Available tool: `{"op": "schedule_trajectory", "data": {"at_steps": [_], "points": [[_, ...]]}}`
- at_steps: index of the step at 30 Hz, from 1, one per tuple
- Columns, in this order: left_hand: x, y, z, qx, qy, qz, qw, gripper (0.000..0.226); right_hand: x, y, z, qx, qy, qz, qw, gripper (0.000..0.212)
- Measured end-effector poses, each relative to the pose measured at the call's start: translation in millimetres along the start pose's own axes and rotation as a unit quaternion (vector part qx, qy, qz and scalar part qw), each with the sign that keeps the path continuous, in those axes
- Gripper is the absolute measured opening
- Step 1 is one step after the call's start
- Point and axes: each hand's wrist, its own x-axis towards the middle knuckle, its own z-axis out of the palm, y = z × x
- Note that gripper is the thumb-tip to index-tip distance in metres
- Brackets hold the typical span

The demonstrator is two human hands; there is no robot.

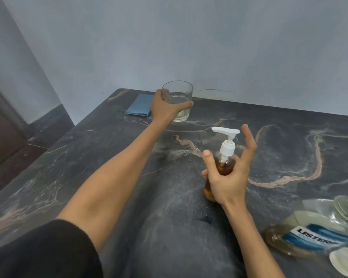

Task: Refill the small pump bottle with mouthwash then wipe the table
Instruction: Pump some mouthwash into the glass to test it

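Hands at work over a dark marbled surface (109, 177): the left hand (165, 109), at 12 o'clock, curls its grip round a clear glass (178, 103), hiding part of its wall. The right hand (227, 177), at centre, holds the small pump bottle (222, 163) of amber liquid, index finger lifted free, palm masking the lower body. A blurred mouthwash bottle (309, 239) lies at 4 o'clock, cut off by the frame. A folded blue cloth (140, 106) sits at 11 o'clock.

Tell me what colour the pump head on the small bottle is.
White, on the pump head of the amber-filled pump bottle; the head view shows it clearly.
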Motion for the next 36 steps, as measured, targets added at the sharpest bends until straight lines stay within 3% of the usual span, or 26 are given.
{"op": "schedule_trajectory", "data": {"at_steps": [5, 14, 23, 36], "points": [[-76.4, 15.5, -69.4, -0.046, -0.002, 0.039, 0.998, 0.068, -1.6, -14.5, -0.9, 0.077, 0.018, 0.005, 0.997, 0.065], [-213.4, -3.5, -150.5, -0.063, -0.019, 0.07, 0.995, 0.065, -24.9, -47.0, 7.3, 0.088, -0.073, 0.064, 0.991, 0.081], [-234.3, -35.0, -149.2, -0.08, 0.025, 0.038, 0.996, 0.066, -56.4, -70.1, 9.8, 0.05, -0.157, 0.055, 0.985, 0.084], [-236.6, -34.6, -133.5, -0.081, 0.052, 0.018, 0.995, 0.073, -63.2, -72.0, 20.4, -0.006, -0.189, 0.048, 0.981, 0.07]]}}
